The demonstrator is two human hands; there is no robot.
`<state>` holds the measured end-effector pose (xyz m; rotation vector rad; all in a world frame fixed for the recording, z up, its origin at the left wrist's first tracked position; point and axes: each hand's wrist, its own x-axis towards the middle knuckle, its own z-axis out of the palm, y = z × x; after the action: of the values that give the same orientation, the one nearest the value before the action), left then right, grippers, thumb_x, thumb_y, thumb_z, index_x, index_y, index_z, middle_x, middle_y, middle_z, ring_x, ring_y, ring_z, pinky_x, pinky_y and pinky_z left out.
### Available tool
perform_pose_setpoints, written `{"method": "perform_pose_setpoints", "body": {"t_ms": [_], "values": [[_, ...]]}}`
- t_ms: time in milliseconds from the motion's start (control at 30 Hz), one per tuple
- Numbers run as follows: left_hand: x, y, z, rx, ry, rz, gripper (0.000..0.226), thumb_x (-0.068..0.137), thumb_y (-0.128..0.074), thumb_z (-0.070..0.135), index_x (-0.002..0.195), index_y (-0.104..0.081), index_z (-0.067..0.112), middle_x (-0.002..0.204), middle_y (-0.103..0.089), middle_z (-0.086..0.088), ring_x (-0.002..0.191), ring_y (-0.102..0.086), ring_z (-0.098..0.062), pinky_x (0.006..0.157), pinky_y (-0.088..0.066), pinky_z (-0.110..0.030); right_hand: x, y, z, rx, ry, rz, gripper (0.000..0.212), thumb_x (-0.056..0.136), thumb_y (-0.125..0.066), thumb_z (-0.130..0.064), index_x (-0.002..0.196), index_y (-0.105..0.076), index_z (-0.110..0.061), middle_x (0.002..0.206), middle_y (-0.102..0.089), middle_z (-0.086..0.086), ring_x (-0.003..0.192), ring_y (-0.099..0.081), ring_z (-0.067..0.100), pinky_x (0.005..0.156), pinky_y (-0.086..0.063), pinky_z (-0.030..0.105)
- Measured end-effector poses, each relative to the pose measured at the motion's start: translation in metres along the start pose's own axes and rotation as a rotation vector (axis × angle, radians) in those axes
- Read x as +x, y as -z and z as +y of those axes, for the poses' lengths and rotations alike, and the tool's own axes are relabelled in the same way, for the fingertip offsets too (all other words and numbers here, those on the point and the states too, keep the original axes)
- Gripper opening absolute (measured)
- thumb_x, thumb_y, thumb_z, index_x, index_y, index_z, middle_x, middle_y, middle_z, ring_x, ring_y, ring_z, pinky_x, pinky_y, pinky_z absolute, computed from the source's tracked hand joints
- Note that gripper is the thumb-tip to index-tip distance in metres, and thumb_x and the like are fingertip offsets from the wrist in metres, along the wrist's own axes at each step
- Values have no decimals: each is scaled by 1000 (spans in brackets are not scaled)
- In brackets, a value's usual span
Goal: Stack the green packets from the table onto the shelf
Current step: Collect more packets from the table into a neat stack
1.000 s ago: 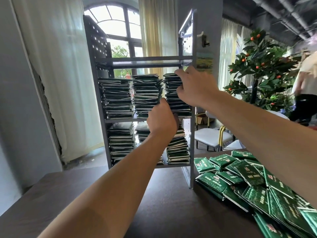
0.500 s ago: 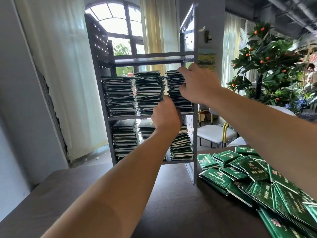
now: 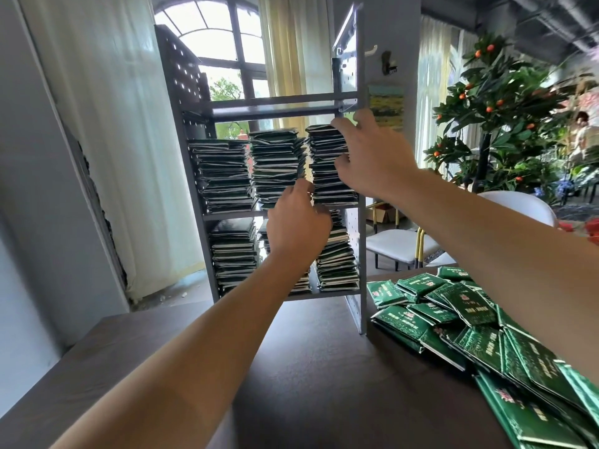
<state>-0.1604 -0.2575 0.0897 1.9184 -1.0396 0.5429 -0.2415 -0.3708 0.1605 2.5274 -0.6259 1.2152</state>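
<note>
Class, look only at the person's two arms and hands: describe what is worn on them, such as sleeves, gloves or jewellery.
Both forearms are bare up to the picture's edge: no sleeves show. The left hand and right hand wear no gloves, and no watch, bracelet or ring is visible.

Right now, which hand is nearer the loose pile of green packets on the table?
Right. The right hand is up at the shelf's right-hand stack, above the loose pile. The left hand is farther left, at the middle shelf's front.

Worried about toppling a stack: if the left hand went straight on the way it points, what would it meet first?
Probably the lower part of the right stack on the middle shelf; the left hand points up and forward at it, fingers already about touching. Depth is unclear.
</note>
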Motion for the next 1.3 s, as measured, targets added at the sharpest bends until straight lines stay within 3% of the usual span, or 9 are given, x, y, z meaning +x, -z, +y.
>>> {"method": "perform_pose_setpoints", "body": {"t_ms": [133,267,500,600,700,867,1000,1200,1300], "values": [[-19,3,7,-30,-78,-20,13,93,-59,26,99,-68,19,99,-71,7,86,-62,-21,70,-43,-31,-33,7,-5,84,-24,59,34,97,-49,-24,129,-54,-11,122,-55,15,84,-62,34,75,-52,42],[-46,-12,14,-13,-147,-111,21,91,-57,30,87,-71,16,85,-72,2,79,-63,-25,68,-48,-33,-87,4,-1,95,-124,36,21,98,-46,-26,102,-59,-11,93,-61,8,72,-47,25,64,-31,31],[-107,-74,14,15,-133,-407,34,88,-55,35,77,-76,11,74,-73,-6,73,-64,-22,69,-51,-32,-195,-24,41,39,-417,-285,24,98,-47,-30,85,-58,-13,78,-54,7,77,-57,31,65,-35,32],[-126,-101,11,63,-119,-495,30,93,-56,31,81,-77,14,78,-74,-5,76,-64,-22,75,-53,-32,-230,-32,69,65,-570,-377,24,96,-49,-25,87,-63,-9,82,-61,8,80,-61,30,68,-40,33],[-136,-126,10,103,-140,-612,26,93,-59,26,112,-76,21,115,-74,-5,109,-65,-27,94,-52,-35,-257,-38,92,47,-640,-439,20,94,-49,-23,90,-63,-10,91,-64,10,82,-53,28,71,-39,34],[-146,-175,5,262,-273,-858,66,93,-62,34,154,-39,32,162,-34,3,148,-31,-25,118,-35,-42,-292,-58,111,46,-640,-596,29,95,-48,-27,118,-62,-17,122,-59,10,117,-51,32,91,-43,38],[-153,-198,-2,257,-233,-999,72,89,-56,37,157,-32,35,165,-30,1,149,-32,-28,118,-35,-45,-304,-69,111,9,-608,-689,41,96,-44,-31,135,-53,-22,135,-53,10,126,-44,31,101,-38,42],[-158,-208,-11,264,-183,-988,56,97,-48,43,153,-39,42,163,-32,12,145,-39,-21,117,-33,-48,-304,-71,107,-51,-547,-778,51,95,-49,-44,142,-45,-25,142,-49,7,133,-39,31,106,-35,45],[-162,-205,-14,298,-205,-977,51,99,-45,46,151,-41,46,164,-30,13,147,-37,-20,118,-28,-55,-303,-70,102,-109,-504,-761,45,94,-53,-31,137,-48,-21,136,-55,7,129,-44,31,104,-35,44]]}}
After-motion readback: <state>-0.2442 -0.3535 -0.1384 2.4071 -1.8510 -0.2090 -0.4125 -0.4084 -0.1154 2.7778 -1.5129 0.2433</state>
